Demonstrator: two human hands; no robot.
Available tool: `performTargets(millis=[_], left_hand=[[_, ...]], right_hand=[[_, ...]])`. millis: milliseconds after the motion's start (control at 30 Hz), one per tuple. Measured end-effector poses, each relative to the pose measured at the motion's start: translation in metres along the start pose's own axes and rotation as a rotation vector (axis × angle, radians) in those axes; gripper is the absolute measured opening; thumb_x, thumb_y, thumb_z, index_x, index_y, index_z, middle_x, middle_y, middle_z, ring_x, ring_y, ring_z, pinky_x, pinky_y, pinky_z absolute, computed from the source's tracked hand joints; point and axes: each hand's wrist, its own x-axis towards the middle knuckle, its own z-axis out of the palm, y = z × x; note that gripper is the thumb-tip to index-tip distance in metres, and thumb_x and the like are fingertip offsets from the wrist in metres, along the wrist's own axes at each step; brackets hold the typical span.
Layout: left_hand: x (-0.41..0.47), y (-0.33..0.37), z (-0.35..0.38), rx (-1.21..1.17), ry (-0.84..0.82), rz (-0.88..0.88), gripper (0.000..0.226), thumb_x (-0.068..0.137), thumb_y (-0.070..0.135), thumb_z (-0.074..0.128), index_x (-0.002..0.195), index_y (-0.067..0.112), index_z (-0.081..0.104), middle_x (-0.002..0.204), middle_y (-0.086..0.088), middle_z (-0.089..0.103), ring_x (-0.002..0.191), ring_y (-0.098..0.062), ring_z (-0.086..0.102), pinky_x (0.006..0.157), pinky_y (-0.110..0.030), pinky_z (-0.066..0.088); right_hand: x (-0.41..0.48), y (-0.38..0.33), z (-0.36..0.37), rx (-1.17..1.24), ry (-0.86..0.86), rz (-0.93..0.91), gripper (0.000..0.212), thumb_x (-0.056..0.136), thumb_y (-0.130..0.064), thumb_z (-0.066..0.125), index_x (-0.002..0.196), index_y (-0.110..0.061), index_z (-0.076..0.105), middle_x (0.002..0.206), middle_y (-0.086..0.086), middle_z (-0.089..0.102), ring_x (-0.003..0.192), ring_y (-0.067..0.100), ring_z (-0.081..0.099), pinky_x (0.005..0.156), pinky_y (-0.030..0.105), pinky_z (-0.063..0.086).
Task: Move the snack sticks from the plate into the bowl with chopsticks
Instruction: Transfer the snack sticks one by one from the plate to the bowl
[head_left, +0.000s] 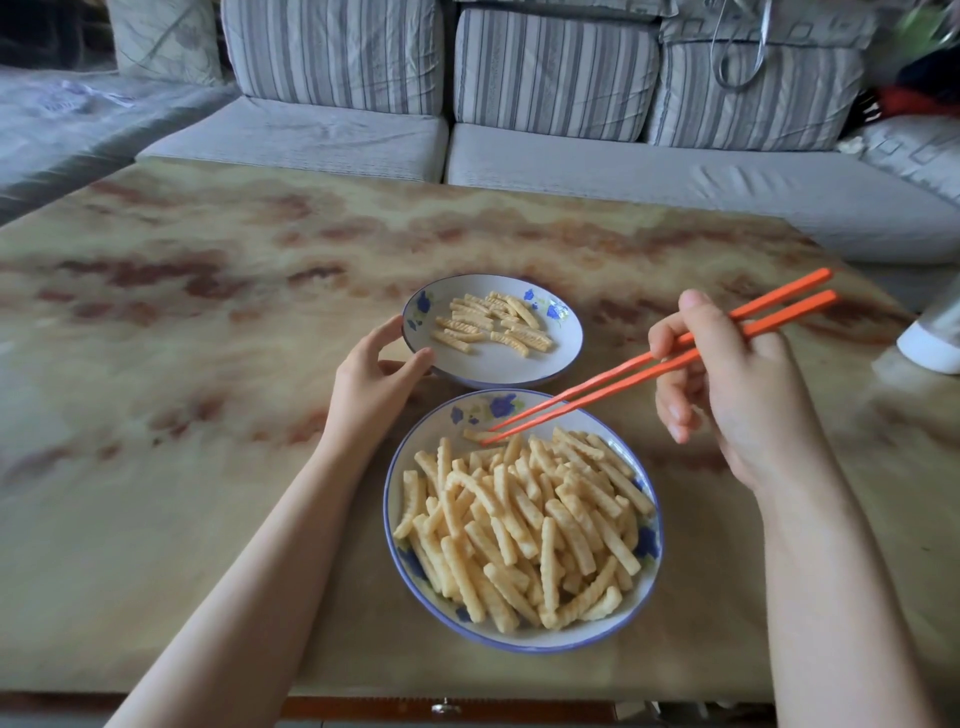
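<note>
Your right hand (737, 395) grips the chopsticks (623, 371) over the heaped bowl (441, 415); your left hand (371, 384) holds the plate (498, 364), few snack sticks (488, 322) apparently left.

pretty ordinary living room here. a big table (208, 364) with a glossy marbled top, tan with rusty brown streaks, fills most of the view. its front edge is dark reddish wood with a little metal knob (445, 707). right behind it sits a grey sofa (571, 161) with striped back cushions (556, 73), a leafy patterned pillow (166, 41) in the far left corner and a thin cord (737, 47) draped over the right cushion. some white object (935, 338) stands at the table's right edge, cut off. light is soft and even.
</note>
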Motion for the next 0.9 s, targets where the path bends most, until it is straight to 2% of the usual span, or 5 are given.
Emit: performTargets(millis=[167, 333, 500, 733, 900], left_hand=[[0.001, 0.0, 0.0, 0.008, 0.005, -0.008, 0.044, 0.09, 0.021, 0.067, 0.133, 0.025, 0.059, 0.112, 0.016, 0.068, 0.071, 0.006, 0.068, 0.064, -0.005, 0.048], [0.0, 0.0, 0.0, 0.005, 0.0, -0.001, 0.043, 0.091, 0.021, 0.067, 0.132, 0.027, 0.059, 0.095, 0.03, 0.064, 0.074, 0.001, 0.07, 0.068, -0.009, 0.052], [0.001, -0.002, -0.001, 0.003, 0.001, 0.018, 0.041, 0.09, 0.024, 0.068, 0.13, 0.03, 0.059, 0.123, 0.015, 0.066, 0.084, -0.002, 0.071, 0.079, -0.019, 0.054], [0.0, -0.002, -0.001, 0.003, 0.001, 0.026, 0.043, 0.09, 0.023, 0.068, 0.132, 0.028, 0.058, 0.114, 0.022, 0.064, 0.08, 0.007, 0.068, 0.071, -0.007, 0.051], [0.001, -0.002, -0.001, 0.005, 0.002, 0.019, 0.041, 0.09, 0.022, 0.067, 0.13, 0.029, 0.059, 0.11, 0.023, 0.065, 0.08, 0.002, 0.07, 0.074, -0.013, 0.054]], right_hand=[[0.003, -0.002, 0.002, 0.13, 0.107, -0.052, 0.047, 0.102, -0.021, 0.037, 0.058, -0.014, 0.053, 0.036, 0.002, 0.04, 0.027, 0.019, 0.033, 0.038, 0.027, 0.023], [0.007, -0.001, 0.003, 0.287, 0.253, -0.091, 0.059, 0.101, -0.018, 0.037, 0.047, -0.022, 0.059, 0.043, -0.001, 0.049, 0.028, 0.015, 0.037, 0.04, 0.032, 0.022], [0.014, 0.015, 0.016, 0.201, 0.352, -0.094, 0.044, 0.103, -0.022, 0.035, 0.063, -0.014, 0.05, 0.036, -0.002, 0.042, 0.028, 0.016, 0.041, 0.037, 0.02, 0.026], [0.018, 0.031, 0.027, 0.171, 0.288, -0.043, 0.044, 0.103, -0.026, 0.036, 0.065, -0.013, 0.055, 0.036, 0.001, 0.045, 0.031, 0.018, 0.042, 0.036, 0.02, 0.033], [0.013, 0.016, 0.014, 0.22, 0.195, -0.062, 0.044, 0.103, -0.025, 0.036, 0.065, -0.013, 0.054, 0.036, 0.001, 0.042, 0.029, 0.019, 0.037, 0.04, 0.027, 0.025]])
